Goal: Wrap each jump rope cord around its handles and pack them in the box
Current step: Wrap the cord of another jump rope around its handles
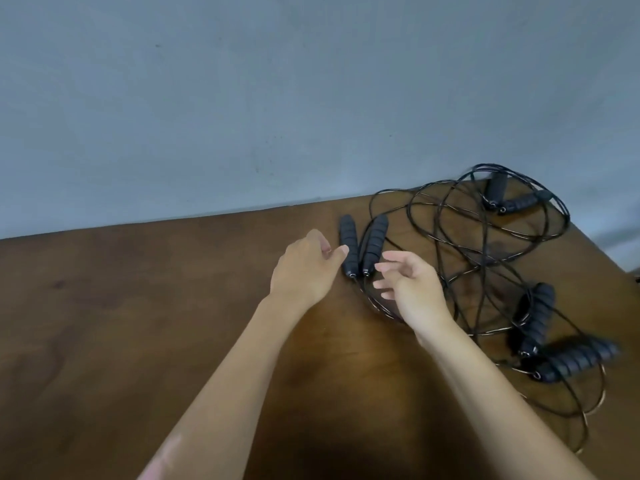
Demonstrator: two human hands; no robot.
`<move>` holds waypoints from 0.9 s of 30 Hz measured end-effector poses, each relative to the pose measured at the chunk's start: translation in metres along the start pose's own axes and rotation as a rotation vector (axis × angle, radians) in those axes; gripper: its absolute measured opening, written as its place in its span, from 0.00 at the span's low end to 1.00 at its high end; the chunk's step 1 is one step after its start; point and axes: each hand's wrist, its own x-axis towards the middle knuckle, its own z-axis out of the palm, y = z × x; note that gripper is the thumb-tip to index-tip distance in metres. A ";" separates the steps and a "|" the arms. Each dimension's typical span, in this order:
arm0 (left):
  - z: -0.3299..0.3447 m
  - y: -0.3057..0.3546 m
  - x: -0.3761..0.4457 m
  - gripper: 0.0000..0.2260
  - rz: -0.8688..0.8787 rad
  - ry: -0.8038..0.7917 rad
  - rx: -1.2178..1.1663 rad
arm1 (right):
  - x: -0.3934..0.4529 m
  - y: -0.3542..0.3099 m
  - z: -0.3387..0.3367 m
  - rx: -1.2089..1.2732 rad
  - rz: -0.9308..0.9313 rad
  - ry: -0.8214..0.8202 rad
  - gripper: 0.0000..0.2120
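Both hands reach for the nearest pair of jump rope handles on the wooden table (138, 306).

The nearest pair of handles (362, 247) lies side by side just ahead of the hands, long axes pointing away from the person, cord ends toward them. The left hand (304, 268) is nearer, its thumb touching or nearly touching the left handle; its fingers are loosely curled and hold nothing. The right hand (412, 289) hovers just right of the pair, fingers spread and empty. Six black foam handles show, in three pairs: the nearest one, a far pair (509, 199) near the table's back corner, and a right-hand pair (554, 344). Their thin black cords (450, 237) lie tangled in loops between them, unwrapped. No box is in view.
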 end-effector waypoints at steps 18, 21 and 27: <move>0.070 -0.004 0.081 0.16 -0.163 0.032 -0.181 | 0.095 0.014 0.023 -0.152 0.090 0.031 0.21; 0.067 -0.006 0.077 0.11 -0.134 0.034 -0.259 | 0.095 0.016 0.021 -0.066 0.084 0.006 0.21; 0.051 0.001 0.055 0.09 -0.060 0.056 -0.564 | 0.072 0.001 0.000 0.027 -0.015 -0.061 0.17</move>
